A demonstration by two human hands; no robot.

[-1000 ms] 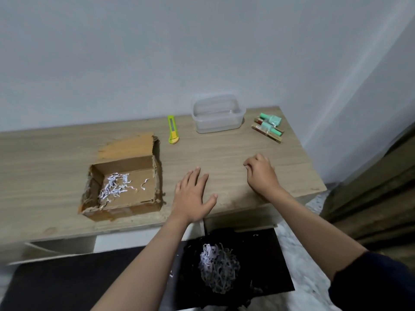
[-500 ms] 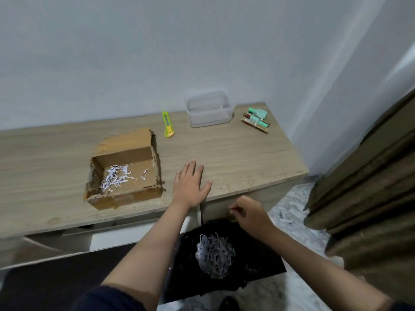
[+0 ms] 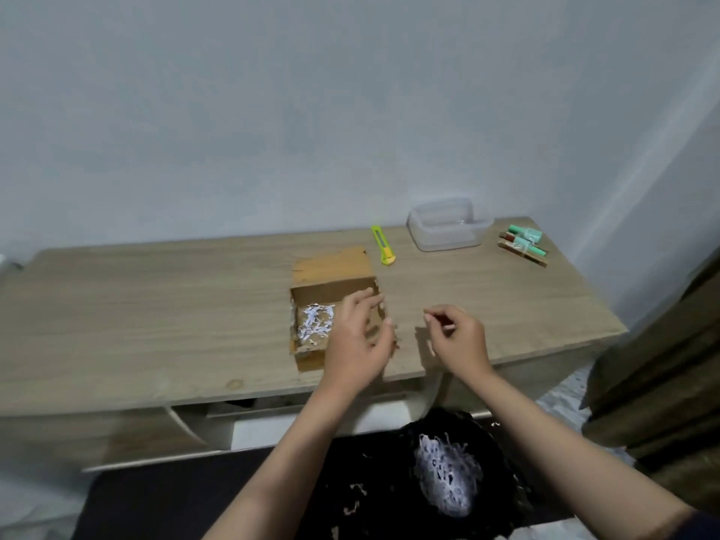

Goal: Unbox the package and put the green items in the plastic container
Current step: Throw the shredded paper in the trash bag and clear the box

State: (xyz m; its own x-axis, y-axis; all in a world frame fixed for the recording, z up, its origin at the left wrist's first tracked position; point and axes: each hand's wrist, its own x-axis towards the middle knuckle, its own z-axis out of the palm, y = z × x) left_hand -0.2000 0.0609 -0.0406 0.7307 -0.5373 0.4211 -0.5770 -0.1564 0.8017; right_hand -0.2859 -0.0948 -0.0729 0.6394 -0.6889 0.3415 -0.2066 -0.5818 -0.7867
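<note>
An open cardboard box (image 3: 331,286) sits near the table's front edge, with white shredded paper (image 3: 315,324) left in its left half. My left hand (image 3: 356,341) hovers over the box's right half, fingers apart, holding nothing. My right hand (image 3: 457,339) is just right of the box above the tabletop, thumb and fingers pinched together; I see no clear object in them. The clear plastic container (image 3: 448,237) stands at the back right with nothing visible inside. Green items (image 3: 525,236), bundled with brown sticks, lie on the table to its right.
A yellow-green box cutter (image 3: 383,246) lies between box and container. Below the wooden table's (image 3: 156,305) front edge, a black bag (image 3: 389,481) holds a clump of shredded paper (image 3: 446,473). A dark curtain (image 3: 662,364) hangs at the right, past the table's end.
My right hand rose from the black bag below the table edge to above the tabletop beside the box. My left hand moved from the bare table onto the box's right half.
</note>
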